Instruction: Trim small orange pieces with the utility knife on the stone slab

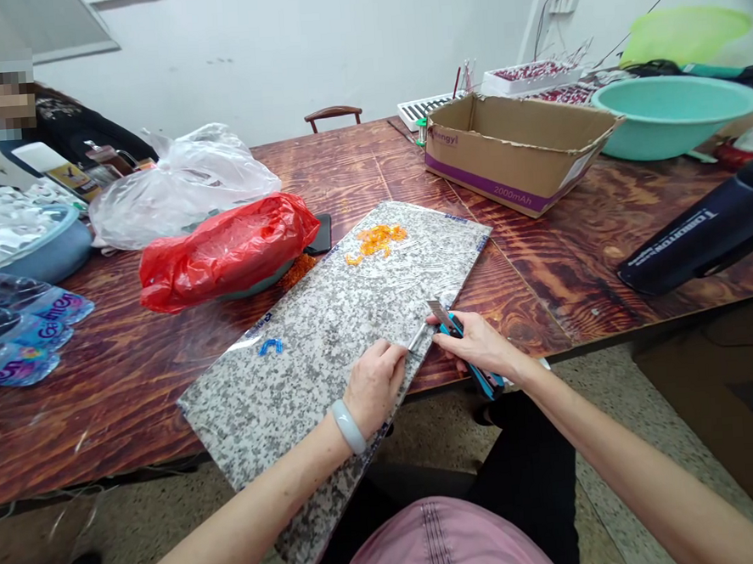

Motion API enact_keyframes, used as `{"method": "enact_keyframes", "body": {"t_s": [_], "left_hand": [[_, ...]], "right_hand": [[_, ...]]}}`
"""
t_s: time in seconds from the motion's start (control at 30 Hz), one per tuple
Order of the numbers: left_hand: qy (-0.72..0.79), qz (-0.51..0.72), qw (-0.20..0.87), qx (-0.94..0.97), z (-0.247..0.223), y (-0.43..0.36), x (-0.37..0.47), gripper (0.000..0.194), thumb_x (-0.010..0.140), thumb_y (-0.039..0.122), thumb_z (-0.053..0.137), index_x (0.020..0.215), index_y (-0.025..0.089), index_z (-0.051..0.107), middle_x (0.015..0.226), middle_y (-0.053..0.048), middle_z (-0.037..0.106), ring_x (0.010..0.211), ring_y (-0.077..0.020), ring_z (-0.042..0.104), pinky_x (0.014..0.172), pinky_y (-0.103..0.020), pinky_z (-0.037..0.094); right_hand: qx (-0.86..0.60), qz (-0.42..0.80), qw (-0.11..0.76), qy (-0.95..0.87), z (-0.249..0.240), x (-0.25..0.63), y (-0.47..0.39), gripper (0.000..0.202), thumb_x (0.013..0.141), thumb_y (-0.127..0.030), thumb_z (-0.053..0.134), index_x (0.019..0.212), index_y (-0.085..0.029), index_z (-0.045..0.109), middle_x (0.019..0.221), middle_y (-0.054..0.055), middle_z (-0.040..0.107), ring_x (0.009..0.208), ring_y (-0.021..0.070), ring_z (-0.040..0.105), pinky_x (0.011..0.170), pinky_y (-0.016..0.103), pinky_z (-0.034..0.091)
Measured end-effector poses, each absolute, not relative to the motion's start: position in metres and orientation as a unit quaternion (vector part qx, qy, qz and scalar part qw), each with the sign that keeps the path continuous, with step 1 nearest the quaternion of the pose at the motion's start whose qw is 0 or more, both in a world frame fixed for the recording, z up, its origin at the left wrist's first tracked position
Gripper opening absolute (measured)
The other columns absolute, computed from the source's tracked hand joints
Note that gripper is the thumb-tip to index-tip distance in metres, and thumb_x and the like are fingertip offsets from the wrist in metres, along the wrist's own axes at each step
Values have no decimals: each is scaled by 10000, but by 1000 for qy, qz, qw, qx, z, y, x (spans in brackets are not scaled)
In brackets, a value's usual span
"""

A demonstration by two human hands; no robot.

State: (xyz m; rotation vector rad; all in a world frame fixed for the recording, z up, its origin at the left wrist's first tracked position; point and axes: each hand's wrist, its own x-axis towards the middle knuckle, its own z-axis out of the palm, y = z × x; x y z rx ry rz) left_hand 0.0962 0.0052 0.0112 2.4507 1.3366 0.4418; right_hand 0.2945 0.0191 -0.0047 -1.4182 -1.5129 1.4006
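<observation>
A speckled stone slab (pixel 328 319) lies slantwise over the table's front edge. My left hand (pixel 376 382), with a pale bangle (pixel 348 427) at the wrist, pinches a thin silvery rod (pixel 418 337) above the slab's right edge. Just right of it, my right hand (pixel 473 344) is wrapped round a blue and black utility knife (pixel 485 381), whose blade (pixel 440 312) points up and left, close to the rod's far end. Small orange pieces (pixel 379 239) form a pile on the slab's far part. One blue curved piece (pixel 271 346) rests near its left edge.
Left of the slab are a red plastic bag (pixel 222 253), a clear bag (pixel 185 187), a blue basin (pixel 56 250) and wrapped bottles (pixel 22 329). A cardboard box (pixel 509 150), teal basin (pixel 676 115) and dark cylinder (pixel 705 236) are at the right. A person (pixel 79 121) is at the far left.
</observation>
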Motion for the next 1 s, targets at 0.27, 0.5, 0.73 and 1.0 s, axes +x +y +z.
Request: {"method": "enact_keyframes", "body": {"t_s": [0.27, 0.5, 0.73, 1.0], "left_hand": [[470, 162, 172, 851, 12, 5, 95, 200, 869, 200, 361, 899, 180, 558, 788, -30, 502, 739, -141, 507, 663, -245, 401], [476, 190, 198, 835, 14, 10, 94, 156, 823, 151, 431, 850, 171, 583, 757, -27, 549, 725, -134, 524, 657, -232, 401], [481, 191, 200, 832, 12, 13, 94, 146, 792, 130, 457, 817, 167, 596, 725, -20, 560, 709, -131, 525, 651, -232, 392], [480, 188, 210, 831, 15, 14, 94, 148, 782, 126, 461, 810, 164, 602, 741, -25, 579, 718, -134, 533, 671, -238, 398]], "right_hand": [[-535, 528, 313, -580, -5, 293, 19, 326, 780, -289, 487, 1094, -199, 492, 544, -60, 493, 373, 88, 504, 351, 172, 416], [-540, 528, 305, -580, -4, 293, 19, 339, 781, -294, 483, 1102, -187, 487, 550, -58, 494, 373, 90, 502, 349, 178, 417], [-547, 519, 298, -585, 2, 292, 17, 309, 776, -299, 485, 1061, -178, 490, 555, -60, 491, 384, 91, 504, 374, 182, 411], [-582, 412, 282, -642, 16, 297, 16, 279, 805, -358, 448, 984, -157, 521, 574, -50, 480, 441, 79, 468, 445, 183, 354]]}}
